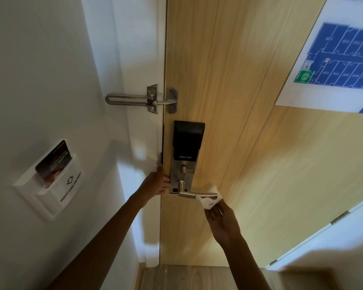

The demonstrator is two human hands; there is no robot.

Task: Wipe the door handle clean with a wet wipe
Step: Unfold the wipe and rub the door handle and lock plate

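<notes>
A silver lever door handle (194, 194) sticks out to the right from a metal plate under a black smart lock (188, 141) on a light wooden door (228, 80). My right hand (223, 221) pinches a crumpled white wet wipe (208, 200), which wraps the outer end of the lever. My left hand (158, 182) rests flat against the door's edge, just left of the lock plate, holding nothing.
A swing-bar door guard (143, 99) bridges frame and door above the lock. A white key-card power holder (51, 178) with a card in it hangs on the left wall. A blue floor plan (335, 55) is posted on the door at upper right. Door hinges (339, 217) show at right.
</notes>
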